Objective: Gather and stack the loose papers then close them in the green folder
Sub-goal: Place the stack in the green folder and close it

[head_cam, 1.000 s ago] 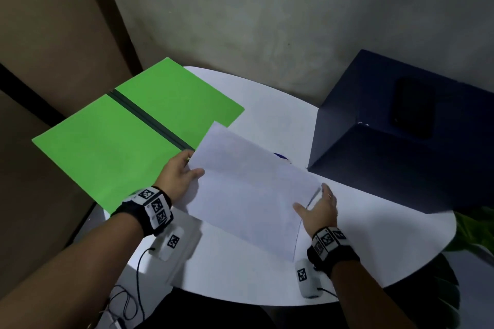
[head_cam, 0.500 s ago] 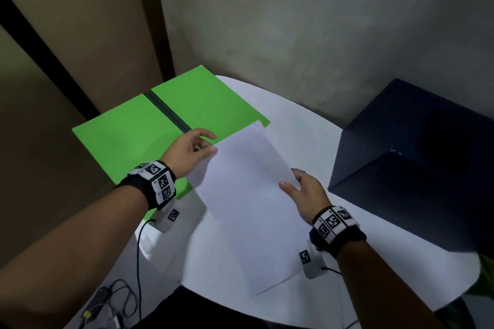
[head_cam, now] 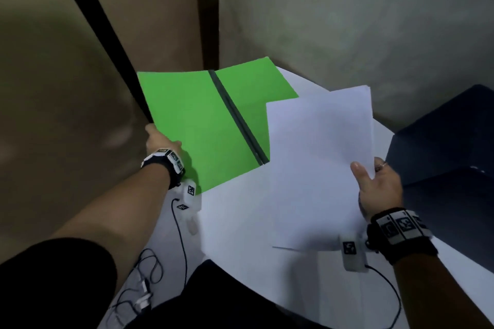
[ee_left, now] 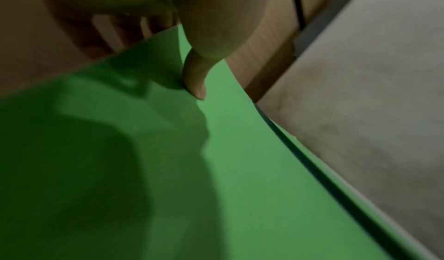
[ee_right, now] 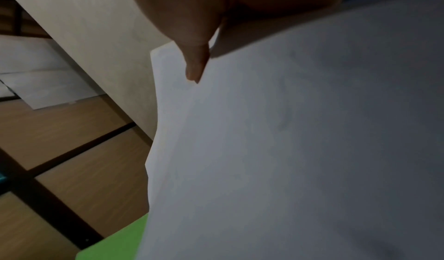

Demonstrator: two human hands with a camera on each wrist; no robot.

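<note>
The green folder (head_cam: 197, 125) lies open at the table's far left, a dark spine down its middle. My left hand (head_cam: 160, 141) pinches the outer edge of its left cover, thumb on top in the left wrist view (ee_left: 197, 74) and fingers underneath, and that cover (ee_left: 168, 169) is raised and bowed. My right hand (head_cam: 374, 181) holds the stack of white papers (head_cam: 318, 168) by its right edge, thumb on top, above the table. The sheets (ee_right: 288, 150) overlap the folder's right cover (ee_right: 115, 243).
A white round table (head_cam: 240, 222) carries everything. A dark blue box (head_cam: 449, 157) stands at the right, close to my right hand. Cables (head_cam: 141, 288) hang below the table's near left edge. A brown panelled wall (head_cam: 80, 61) rises behind the folder.
My left hand let go of the papers and moved left to take the folder's left cover, lifting it. My right hand alone now holds the papers, which swung upright beside the folder.
</note>
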